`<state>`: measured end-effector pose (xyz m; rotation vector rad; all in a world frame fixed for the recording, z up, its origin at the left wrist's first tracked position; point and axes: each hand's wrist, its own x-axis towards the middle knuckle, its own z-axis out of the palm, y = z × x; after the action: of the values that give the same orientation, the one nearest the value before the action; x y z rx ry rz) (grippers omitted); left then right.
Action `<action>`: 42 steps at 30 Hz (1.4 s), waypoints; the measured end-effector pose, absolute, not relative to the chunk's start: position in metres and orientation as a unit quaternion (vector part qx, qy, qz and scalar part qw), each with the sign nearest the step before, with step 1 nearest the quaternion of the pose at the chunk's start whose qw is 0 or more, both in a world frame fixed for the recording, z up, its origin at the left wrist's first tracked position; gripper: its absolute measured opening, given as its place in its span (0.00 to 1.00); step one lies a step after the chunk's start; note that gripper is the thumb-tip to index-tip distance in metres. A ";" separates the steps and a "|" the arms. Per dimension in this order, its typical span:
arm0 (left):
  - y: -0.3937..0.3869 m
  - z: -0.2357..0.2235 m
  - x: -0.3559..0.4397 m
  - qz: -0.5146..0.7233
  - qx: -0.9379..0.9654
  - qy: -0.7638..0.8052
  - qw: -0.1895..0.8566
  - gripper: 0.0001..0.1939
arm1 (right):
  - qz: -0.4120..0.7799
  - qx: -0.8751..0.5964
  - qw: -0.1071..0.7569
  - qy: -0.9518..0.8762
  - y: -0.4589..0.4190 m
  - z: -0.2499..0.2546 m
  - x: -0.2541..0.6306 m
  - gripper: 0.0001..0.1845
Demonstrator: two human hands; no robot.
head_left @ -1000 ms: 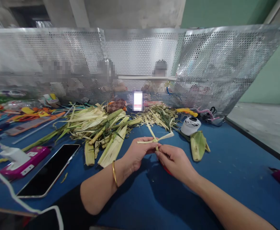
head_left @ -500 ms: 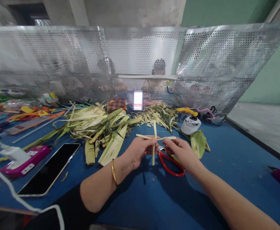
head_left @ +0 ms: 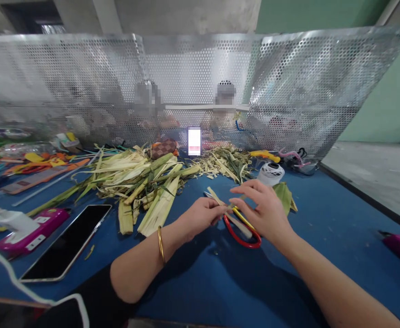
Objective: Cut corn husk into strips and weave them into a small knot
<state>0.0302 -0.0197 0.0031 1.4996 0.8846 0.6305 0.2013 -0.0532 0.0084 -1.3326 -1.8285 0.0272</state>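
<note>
Crossed pale husk strips (head_left: 240,225) are pinched between the thumb and fingers of my left hand (head_left: 200,216), which wears a gold bangle on the wrist. The strips lie tilted, one end pointing up-left and another down-right. Close by on the right, my right hand (head_left: 266,207) has its fingers apart, thumb and fingertips near the crossing; whether they touch a strip end I cannot tell. Under the hands, scissors with red handles (head_left: 244,244) rest on the blue table (head_left: 193,278). Part of the scissors is hidden by the strips and my hands.
Corn husks (head_left: 131,175) are heaped at the left, with shredded pieces (head_left: 229,161) behind. A thread spool (head_left: 270,173) and a green husk piece (head_left: 284,198) stand right. A phone (head_left: 68,243) and purple power strip (head_left: 32,234) lie left. A perforated metal screen (head_left: 200,59) crosses the back.
The crossed strips have turned from upright to slanting in my left hand. My right hand has opened its fingers and lifted slightly from the strip it was pinching.
</note>
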 end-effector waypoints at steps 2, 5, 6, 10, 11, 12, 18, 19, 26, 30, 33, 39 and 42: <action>-0.023 0.003 0.032 0.238 0.668 0.363 0.605 0.19 | 0.043 -0.525 0.407 -0.746 -0.052 0.007 0.200 0.09; -0.028 0.003 0.036 0.194 0.695 0.361 0.591 0.18 | 0.161 -0.511 0.396 -0.746 -0.049 0.002 0.196 0.09; -0.029 0.003 0.037 0.187 0.698 0.365 0.587 0.18 | 0.185 -0.510 0.404 -0.736 -0.049 0.000 0.194 0.10; -0.032 0.007 0.037 0.186 0.685 0.368 0.601 0.17 | 0.175 -0.519 0.462 -0.697 -0.051 -0.007 0.189 0.12; -0.032 0.007 0.037 0.186 0.683 0.364 0.606 0.16 | 0.158 -0.519 0.476 -0.692 -0.051 -0.009 0.188 0.12; -0.032 0.007 0.036 0.183 0.684 0.359 0.608 0.15 | 0.141 -0.520 0.487 -0.688 -0.051 -0.011 0.187 0.12; -0.029 0.003 0.036 0.214 0.650 0.373 0.626 0.14 | 0.080 -0.508 0.495 -0.701 -0.046 -0.008 0.196 0.10; -0.028 0.003 0.035 0.228 0.630 0.378 0.639 0.15 | 0.074 -0.510 0.500 -0.696 -0.045 -0.004 0.201 0.11; -0.018 0.005 0.031 0.310 0.529 0.395 0.685 0.18 | 0.158 -0.593 0.400 -0.681 -0.047 0.010 0.220 0.22; -0.016 0.000 0.032 0.352 0.534 0.413 0.649 0.15 | 0.244 -0.564 0.281 -0.737 -0.049 0.004 0.209 0.17; -0.018 0.001 0.032 0.359 0.520 0.420 0.651 0.13 | 0.229 -0.557 0.300 -0.740 -0.048 0.000 0.205 0.15; -0.019 0.012 0.027 0.329 0.513 0.301 0.734 0.18 | 0.161 -0.592 0.412 -0.674 -0.041 -0.002 0.215 0.14; -0.014 0.011 0.023 0.294 0.507 0.244 0.773 0.25 | 0.180 -0.574 0.463 -0.651 -0.041 0.001 0.214 0.14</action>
<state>0.0233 -0.0139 0.0112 1.0974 0.5281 0.6361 0.2144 -0.0412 0.0006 -1.4115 -1.6013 0.4419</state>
